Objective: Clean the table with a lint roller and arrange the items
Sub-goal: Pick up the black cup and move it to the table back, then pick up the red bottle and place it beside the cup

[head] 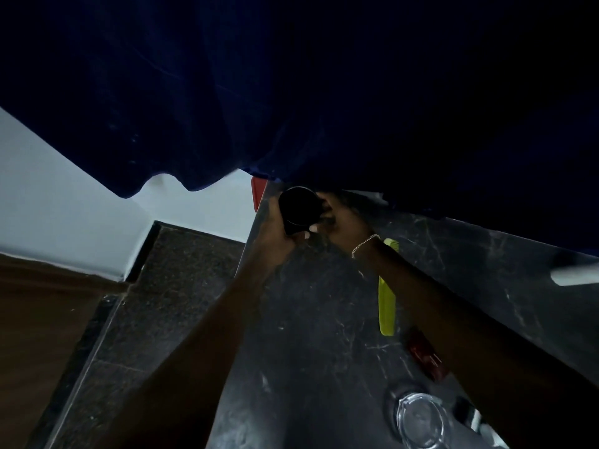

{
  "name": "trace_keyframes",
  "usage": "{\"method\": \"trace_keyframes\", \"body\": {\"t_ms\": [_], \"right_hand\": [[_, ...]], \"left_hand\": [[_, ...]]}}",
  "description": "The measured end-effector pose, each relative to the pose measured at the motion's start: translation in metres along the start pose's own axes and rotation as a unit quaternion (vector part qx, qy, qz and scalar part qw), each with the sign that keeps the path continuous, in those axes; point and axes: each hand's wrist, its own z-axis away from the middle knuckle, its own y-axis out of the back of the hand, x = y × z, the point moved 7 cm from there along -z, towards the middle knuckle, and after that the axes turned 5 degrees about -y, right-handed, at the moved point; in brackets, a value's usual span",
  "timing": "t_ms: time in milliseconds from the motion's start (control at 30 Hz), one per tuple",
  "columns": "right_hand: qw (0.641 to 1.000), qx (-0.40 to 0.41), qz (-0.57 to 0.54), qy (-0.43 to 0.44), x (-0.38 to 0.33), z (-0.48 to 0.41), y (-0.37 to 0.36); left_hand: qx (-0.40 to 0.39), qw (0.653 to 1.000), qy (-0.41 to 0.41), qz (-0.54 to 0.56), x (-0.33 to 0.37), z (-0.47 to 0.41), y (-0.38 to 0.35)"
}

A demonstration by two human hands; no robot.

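Both your hands are on a black cylindrical container (297, 209) at the far end of the dark marble table (311, 335), just under the hem of the dark blue curtain (227, 92). Left hand (275, 233) is wrapped round its side and base; right hand (340, 218) is closed on the other side, fingertips curled onto it. Can't tell if it's a jar, cup or lidded tin: too dark. It looks lifted or tipped toward you, but whether it touches the tabletop is hidden by your hands.

Working out from the container: a red item (258, 192) pokes out just behind it at the table's edge, half under the curtain. Near your right forearm, toward you from the container, lies a yellow-green comb (387, 306). Further toward you sits a small red object (424, 354), then a clear glass (418, 419) closest to you. No lint roller is clearly seen; a blurred white thing (573, 273) lies well right of the container, identity unclear.

Step, as I judge it: arranging, i.e. you're handling the container, prob. moving it. Next move needs a firm two-hand hold while you carry it clear of the curtain hem, then set it upright w/o knocking the comb. After that, the comb, red object and glass still look loose and need lining up.
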Motion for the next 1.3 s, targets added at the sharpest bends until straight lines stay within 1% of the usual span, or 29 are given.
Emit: {"method": "trace_keyframes", "body": {"t_ms": [133, 333, 433, 500, 533, 600, 700, 767, 833, 933, 1033, 1100, 1167, 1233, 1300], "right_hand": [[1.000, -0.001, 0.004, -0.004, 0.004, -0.015, -0.002], [1.000, 0.009, 0.018, -0.013, 0.006, -0.026, -0.003], [1.000, -0.008, 0.014, -0.023, 0.009, -0.025, -0.005], [0.999, -0.012, 0.020, -0.028, 0.011, -0.023, -0.003], [0.999, -0.009, 0.019, -0.032, 0.012, -0.020, 0.000], [0.999, 0.007, 0.017, -0.044, 0.013, -0.008, 0.010], [0.999, 0.017, 0.024, -0.046, 0.013, 0.019, 0.024], [0.998, 0.021, 0.056, -0.028, 0.011, 0.046, 0.031], [0.994, 0.030, 0.103, -0.004, 0.010, 0.073, 0.036], [0.983, 0.056, 0.174, 0.017, 0.010, 0.117, 0.041], [0.967, 0.095, 0.232, 0.050, 0.010, 0.163, 0.040], [0.952, 0.121, 0.270, 0.081, 0.010, 0.197, 0.039], [0.944, 0.134, 0.285, 0.097, 0.013, 0.227, 0.036], [0.940, 0.145, 0.292, 0.104, 0.020, 0.258, 0.034], [0.940, 0.150, 0.291, 0.096, 0.031, 0.286, 0.033]], "left_hand": [[0.021, 1.000, -0.016, -0.003, -0.002, -0.013, 0.001], [0.044, 0.999, 0.006, 0.007, -0.016, -0.018, 0.000], [0.028, 0.999, 0.018, 0.006, -0.020, -0.022, -0.001], [0.013, 0.999, 0.024, -0.030, -0.026, -0.021, -0.002], [0.007, 0.999, 0.033, -0.042, -0.029, -0.019, -0.001], [0.003, 0.998, 0.046, -0.033, -0.028, -0.010, 0.003], [0.011, 1.000, 0.025, -0.007, -0.006, 0.012, 0.012], [0.019, 1.000, 0.006, -0.022, 0.014, 0.035, 0.019], [0.016, 0.999, 0.011, -0.037, 0.028, 0.060, 0.022], [-0.006, 0.994, 0.018, -0.108, 0.043, 0.097, 0.019], [-0.038, 0.979, 0.005, -0.202, 0.060, 0.130, 0.008], [-0.058, 0.970, -0.020, -0.236, 0.076, 0.153, -0.004], [-0.074, 0.963, -0.064, -0.252, 0.089, 0.172, -0.019], [-0.092, 0.948, -0.107, -0.285, 0.101, 0.192, -0.035], [-0.110, 0.935, -0.132, -0.311, 0.111, 0.212, -0.053]]}}
